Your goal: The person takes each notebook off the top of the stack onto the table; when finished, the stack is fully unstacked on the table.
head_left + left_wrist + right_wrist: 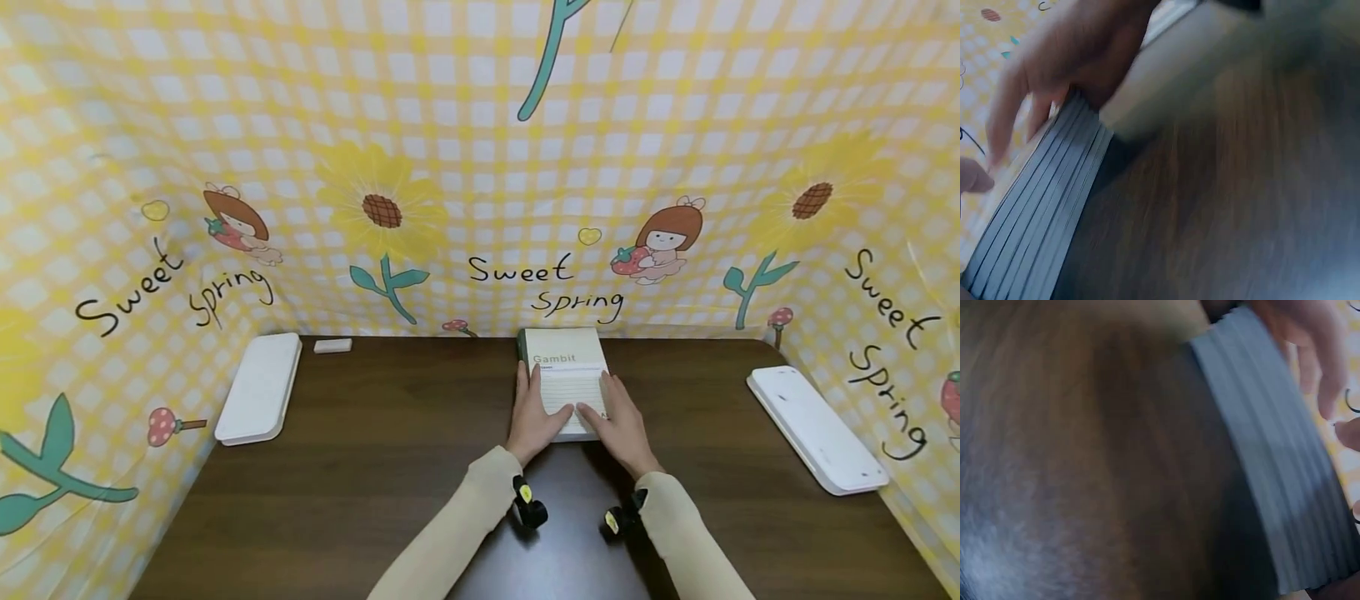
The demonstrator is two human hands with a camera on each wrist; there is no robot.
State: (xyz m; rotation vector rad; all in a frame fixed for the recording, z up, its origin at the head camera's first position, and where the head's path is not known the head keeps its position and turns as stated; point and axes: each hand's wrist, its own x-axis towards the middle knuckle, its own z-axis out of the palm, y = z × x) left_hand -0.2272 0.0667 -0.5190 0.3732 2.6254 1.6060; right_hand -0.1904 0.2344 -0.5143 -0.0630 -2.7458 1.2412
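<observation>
Your left hand [537, 423] touches the notebook stack [567, 388] at its eight o'clock, your right hand [624, 423] at four, both spread.

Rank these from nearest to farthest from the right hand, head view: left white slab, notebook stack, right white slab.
From the right hand:
1. Notebook stack: touching, between the hands.
2. Right white slab: at the table's right edge.
3. Left white slab: at the left edge, beyond the stack.
</observation>
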